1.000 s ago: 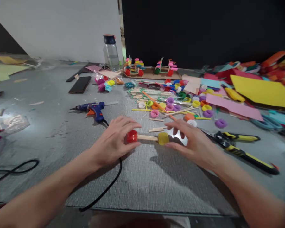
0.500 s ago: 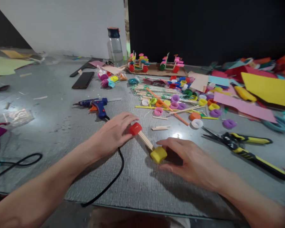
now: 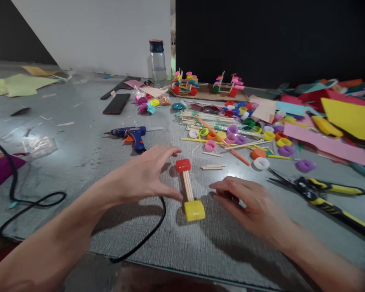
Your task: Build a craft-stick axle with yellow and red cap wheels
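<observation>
Between your hands, the joined piece lies on the table (image 3: 170,247): a red cap (image 3: 183,165) and a yellow cap (image 3: 194,211) with sticks (image 3: 187,185) between. Your left hand (image 3: 144,174) is spread wide beside it, gripping nothing; your right hand's (image 3: 246,202) fingers are narrow — whether they meet, you can't tell. You seem to be positioning the piece — lifting it would call for closing left thumb and fingers around it.

There are two hands (image 3: 142,174), one glue gun (image 3: 136,138), one bottle (image 3: 158,63).
</observation>
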Tool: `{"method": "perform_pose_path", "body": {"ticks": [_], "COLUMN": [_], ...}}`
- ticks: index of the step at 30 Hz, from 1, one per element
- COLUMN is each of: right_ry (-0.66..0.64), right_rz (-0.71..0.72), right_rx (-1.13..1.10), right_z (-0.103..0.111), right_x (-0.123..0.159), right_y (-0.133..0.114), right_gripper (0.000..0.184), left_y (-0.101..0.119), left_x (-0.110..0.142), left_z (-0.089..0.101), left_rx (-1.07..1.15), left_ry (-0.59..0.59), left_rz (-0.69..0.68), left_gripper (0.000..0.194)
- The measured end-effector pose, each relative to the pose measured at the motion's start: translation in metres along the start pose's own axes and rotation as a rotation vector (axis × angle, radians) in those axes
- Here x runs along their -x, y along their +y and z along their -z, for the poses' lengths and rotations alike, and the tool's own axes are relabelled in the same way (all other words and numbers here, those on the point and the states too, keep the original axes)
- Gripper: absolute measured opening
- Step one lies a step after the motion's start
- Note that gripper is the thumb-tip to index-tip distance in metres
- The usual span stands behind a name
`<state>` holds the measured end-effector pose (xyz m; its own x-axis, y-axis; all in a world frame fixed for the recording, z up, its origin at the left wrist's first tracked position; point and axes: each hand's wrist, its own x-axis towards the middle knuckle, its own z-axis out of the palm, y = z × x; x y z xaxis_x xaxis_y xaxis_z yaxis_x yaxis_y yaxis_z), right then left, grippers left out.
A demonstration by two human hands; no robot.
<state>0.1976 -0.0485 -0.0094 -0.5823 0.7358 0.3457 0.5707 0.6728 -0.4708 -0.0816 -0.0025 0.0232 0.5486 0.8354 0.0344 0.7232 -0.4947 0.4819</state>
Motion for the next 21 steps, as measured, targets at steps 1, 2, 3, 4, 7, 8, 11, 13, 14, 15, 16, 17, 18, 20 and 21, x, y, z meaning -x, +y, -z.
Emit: {"method": "perform_pose_path", "body": {"ticks": [1, 2, 3, 4, 7, 8, 11, 13, 14, 15, 16, 17, 18, 20, 21], "right_ry": [-0.011, -0.023, -0.039, -0.054, -0.107, -0.121, -0.135, -0.123, -0.114, -0.106, -0.096, -0.089, -0.084, -0.079, -0.078], "right_rz": [-0.005, -0.012, -0.019, -0.026, -0.042, -0.043, -0.035, -0.034, -0.035, -0.038, -0.04, -0.04, -0.036, -0.015, 0.001], "right_rx": [0.002, 0.0, -0.005, -0.013, -0.05, -0.063, -0.087, -0.083, -0.077, -0.068, -0.059, -0.05, -0.04, -0.02, -0.009], "right_z": [-0.001, -0.001, -0.001, -0.001, -0.001, -0.001, -0.002, -0.003, -0.003, -0.003, -0.003, -0.003, -0.002, -0.002, -0.002], "right_x": [0.0, 0.0, 0.001, 0.001, 0.002, 0.002, 0.001, 0.0, 0.0, 0.0, -0.001, -0.001, -0.001, 0.0, 0.0], "right_y": [0.0, 0.0, 0.0, -0.001, -0.003, -0.004, -0.006, -0.006, -0.005, -0.004, -0.003, -0.002, -0.001, 0.002, 0.003], "right_gripper": [0.014, 0.015, 0.015, 0.015, 0.02, 0.023, 0.026, 0.024, 0.023, 0.022, 0.021, 0.021, 0.021, 0.019, 0.017], "left_y": [0.0, 0.0, 0.0, 0.0, 0.001, 0.002, 0.002, 0.0, -0.001, -0.003, -0.005, -0.007, -0.009, -0.009, -0.008], "left_x": [0.001, 0.002, 0.002, 0.002, 0.003, 0.002, 0.001, 0.0, -0.001, -0.002, -0.004, -0.006, -0.008, -0.011, -0.012], "left_z": [-0.001, -0.004, -0.008, -0.012, -0.022, -0.024, -0.026, -0.026, -0.026, -0.026, -0.027, -0.028, -0.029, -0.029, -0.027], "left_rx": [-0.019, -0.04, -0.061, -0.078, -0.086, -0.078, -0.016, 0.053, 0.094, 0.133, 0.164, 0.185, 0.187, 0.141, 0.108], "left_ry": [-0.055, -0.096, -0.13, -0.152, -0.168, -0.163, -0.161, -0.175, -0.182, -0.183, -0.176, -0.158, -0.122, -0.015, 0.042], "left_rz": [-0.029, -0.057, -0.077, -0.091, -0.098, -0.101, -0.125, -0.157, -0.178, -0.196, -0.21, -0.22, -0.22, -0.204, -0.185], "left_gripper": [0.099, 0.109, 0.117, 0.122, 0.129, 0.13, 0.13, 0.122, 0.116, 0.109, 0.102, 0.095, 0.088, 0.069, 0.058]}}
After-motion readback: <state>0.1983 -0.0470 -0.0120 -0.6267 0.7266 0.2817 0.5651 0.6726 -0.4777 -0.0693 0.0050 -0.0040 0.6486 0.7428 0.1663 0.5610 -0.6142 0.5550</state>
